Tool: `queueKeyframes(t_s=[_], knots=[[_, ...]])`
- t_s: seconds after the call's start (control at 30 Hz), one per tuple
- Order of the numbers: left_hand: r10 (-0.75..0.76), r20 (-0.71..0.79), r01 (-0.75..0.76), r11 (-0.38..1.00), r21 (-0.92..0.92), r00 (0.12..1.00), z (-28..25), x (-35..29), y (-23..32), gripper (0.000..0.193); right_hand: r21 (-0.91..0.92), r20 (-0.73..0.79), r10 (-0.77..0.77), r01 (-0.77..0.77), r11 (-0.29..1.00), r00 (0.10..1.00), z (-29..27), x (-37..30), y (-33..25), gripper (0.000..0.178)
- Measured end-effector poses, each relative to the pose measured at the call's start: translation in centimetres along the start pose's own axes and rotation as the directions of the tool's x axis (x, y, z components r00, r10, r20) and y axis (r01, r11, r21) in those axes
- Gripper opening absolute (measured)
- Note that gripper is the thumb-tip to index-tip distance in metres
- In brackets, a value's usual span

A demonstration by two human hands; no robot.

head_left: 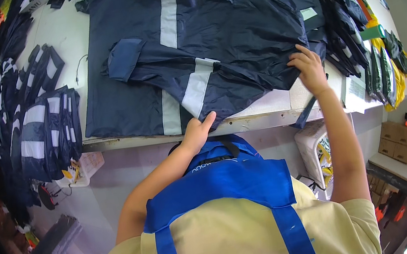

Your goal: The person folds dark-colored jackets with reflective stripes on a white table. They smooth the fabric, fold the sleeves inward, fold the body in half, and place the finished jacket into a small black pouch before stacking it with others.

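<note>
Head view: I am logging one dark navy garment [246, 23], principal item, which is lying spread on the white table [274, 101] directly ahead of the wearer, its near part reaching the metal front edge. One sleeve [170, 69], ending in a cuff [125, 60] that is pointing left, is lying across the dark cloth, a pale strip [199, 87] crossing it (I am unable to tell whether all this cloth is belonging to a single piece). Left hand [198, 134], bare: the thumb and curled fingers are pinching the cloth at the table's front edge, the fingertips hiding from me. Right hand [310, 67], bare: the fingers are spreading apart, slightly bent, and are resting at the garment's right side; I am not seeing any pinch there. To the left, I am counting in a row of folded dark garments [42, 130] with pale bands, hanging over the table's side. To the right, a dark pile [341, 24] is lying, with a green roll [372, 33] and yellow items [400, 88] sitting near it. Below the table, a white basket [305, 147] is standing at right. The wearer is sporting a blue apron [219, 184].
</note>
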State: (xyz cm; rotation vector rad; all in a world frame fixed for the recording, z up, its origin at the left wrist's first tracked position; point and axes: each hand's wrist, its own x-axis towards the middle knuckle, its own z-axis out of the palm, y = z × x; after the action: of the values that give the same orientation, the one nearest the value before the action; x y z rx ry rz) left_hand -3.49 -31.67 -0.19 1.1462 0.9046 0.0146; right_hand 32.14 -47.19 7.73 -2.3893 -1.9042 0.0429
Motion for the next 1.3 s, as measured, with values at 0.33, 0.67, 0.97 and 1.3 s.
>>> queueKeyframes(t_s=[0.33, 0.67, 0.97, 1.3], knots=[[0.122, 0.015, -0.119, 0.932, 0.342, 0.992, -5.7, -4.5, 2.8, 0.030, -0.339, 0.171, 0.345, -0.274, 0.900, 0.923, 5.0, 1.9, -0.2, 0.023], [0.100, -0.737, -0.187, 0.982, -0.036, 0.668, -21.4, 1.5, 7.9, 0.046, 0.851, 0.265, 0.054, -0.259, 0.458, 0.963, 3.2, 9.4, -20.8, 0.038], [0.516, -0.356, -0.627, 0.636, -0.449, 0.779, -14.6, -6.6, 16.8, 0.020, 0.260, 0.437, -0.288, -0.426, -0.866, 0.852, -0.4, 16.2, -29.9, 0.028], [0.365, 0.117, -0.030, 0.372, -0.928, 0.924, -8.4, -6.9, 13.8, 0.021, -0.069, 0.134, -0.281, -0.274, -0.959, 0.950, -2.6, 11.3, -26.3, 0.039]])
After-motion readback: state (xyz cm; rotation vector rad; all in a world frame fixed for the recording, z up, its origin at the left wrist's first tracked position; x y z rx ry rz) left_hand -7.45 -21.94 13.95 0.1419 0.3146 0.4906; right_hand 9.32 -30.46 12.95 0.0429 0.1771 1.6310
